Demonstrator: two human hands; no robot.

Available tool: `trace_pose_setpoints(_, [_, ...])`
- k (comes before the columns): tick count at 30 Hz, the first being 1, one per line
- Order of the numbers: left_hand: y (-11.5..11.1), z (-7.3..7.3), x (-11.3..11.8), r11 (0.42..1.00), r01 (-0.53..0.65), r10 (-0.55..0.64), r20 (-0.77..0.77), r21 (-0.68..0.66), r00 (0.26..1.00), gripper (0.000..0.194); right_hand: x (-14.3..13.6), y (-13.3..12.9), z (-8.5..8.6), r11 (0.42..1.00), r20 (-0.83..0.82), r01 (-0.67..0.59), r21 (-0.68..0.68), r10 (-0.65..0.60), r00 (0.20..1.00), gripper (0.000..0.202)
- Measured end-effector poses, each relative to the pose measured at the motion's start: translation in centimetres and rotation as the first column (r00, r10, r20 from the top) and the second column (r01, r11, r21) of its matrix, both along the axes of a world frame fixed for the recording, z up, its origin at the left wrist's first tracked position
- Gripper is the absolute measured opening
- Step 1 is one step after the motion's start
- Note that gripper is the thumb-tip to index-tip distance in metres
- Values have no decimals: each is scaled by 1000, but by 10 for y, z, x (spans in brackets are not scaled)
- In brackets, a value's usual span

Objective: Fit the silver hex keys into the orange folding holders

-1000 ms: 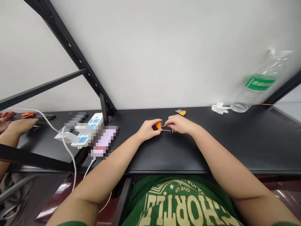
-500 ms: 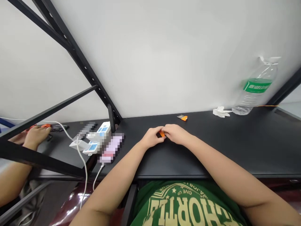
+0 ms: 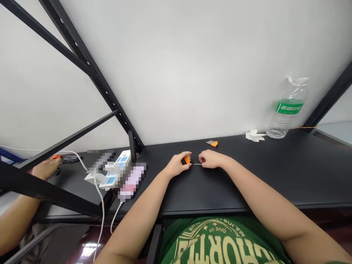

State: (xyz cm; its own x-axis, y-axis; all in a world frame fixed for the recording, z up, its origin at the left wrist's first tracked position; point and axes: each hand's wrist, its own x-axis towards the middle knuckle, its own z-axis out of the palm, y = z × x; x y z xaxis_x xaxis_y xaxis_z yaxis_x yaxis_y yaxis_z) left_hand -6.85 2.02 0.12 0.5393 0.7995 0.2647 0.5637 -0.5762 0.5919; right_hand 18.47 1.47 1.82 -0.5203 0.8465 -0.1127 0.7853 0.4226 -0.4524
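Observation:
My left hand (image 3: pixel 179 164) is closed in a pinch around an orange holder (image 3: pixel 187 159); several short metal tips stick out of its right side. Just to the right, my right hand (image 3: pixel 211 159) grips a thin metal rod (image 3: pixel 197 164) that points left toward the holder. The rod's exact kind is too small to make out. A gap separates the two hands, both low over the black table (image 3: pixel 247 176). Farther back lies a second orange holder (image 3: pixel 214 144) with several thin metal rods in it.
A clear bottle (image 3: pixel 287 110) with a green label stands at the right by the wall, beside a crumpled white tissue (image 3: pixel 255 135). Left are a white power strip (image 3: pixel 123 158), a blurred phone (image 3: pixel 132 181), cables and a black metal frame (image 3: pixel 107 91). Another person's hand (image 3: pixel 46 168) is beyond it.
My hands have moved apart; the right hand has drawn back to the right with the thin metal rod. More of the orange holder now shows in my left hand. The view has shifted slightly.

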Motion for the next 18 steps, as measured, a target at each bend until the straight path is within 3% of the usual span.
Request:
trace_pose_setpoints(11, [2,-8,-5,998,-35,36,29,-44,999,63,-10,-3,-2,998,66,62,-25,-60,996,8])
trace_pose_setpoints(18, [1,-7,-7,998,-24,25,30,-54,999,68,-10,-1,-4,995,-125,-8,103,21,992,9])
